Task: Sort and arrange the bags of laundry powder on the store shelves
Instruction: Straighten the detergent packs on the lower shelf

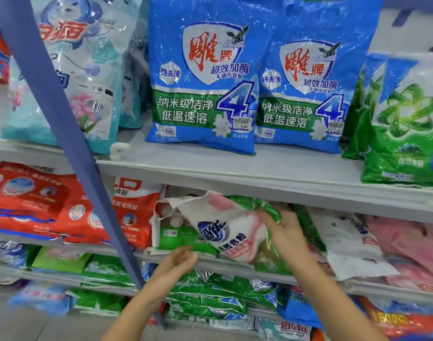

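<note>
Store shelving [235, 173], grey, in several tiers, fills the view. A blue upright post [62, 134] crosses it diagonally from 11 o'clock down to 6 o'clock.

Upper tier: two blue bags of laundry powder stand upright and overlapping at 12 to 1 o'clock, the left blue bag [200, 77] in front of the right blue bag [306, 89]. A pale bag [82, 70] with a flower print is at 10 o'clock, and green bags [405, 134] are at 3 o'clock.

Middle tier: red bags [38, 205] lie stacked at 9 o'clock. A crumpled white, pink and green bag [225, 225] sits tilted just below centre, at 6 o'clock, on top of a flat green bag [183, 238].

My right hand [286, 235], at 5 o'clock, pinches the crumpled bag by its green top edge, fingers curled over it. My left hand [178, 259], at 6 to 7 o'clock, has its fingers relaxed and loosely spread, holding nothing, just below the flat green bag. I cannot tell whether it touches the shelf edge.

A white price sticker [242, 123] sits at the lower right of the left blue bag.
</note>
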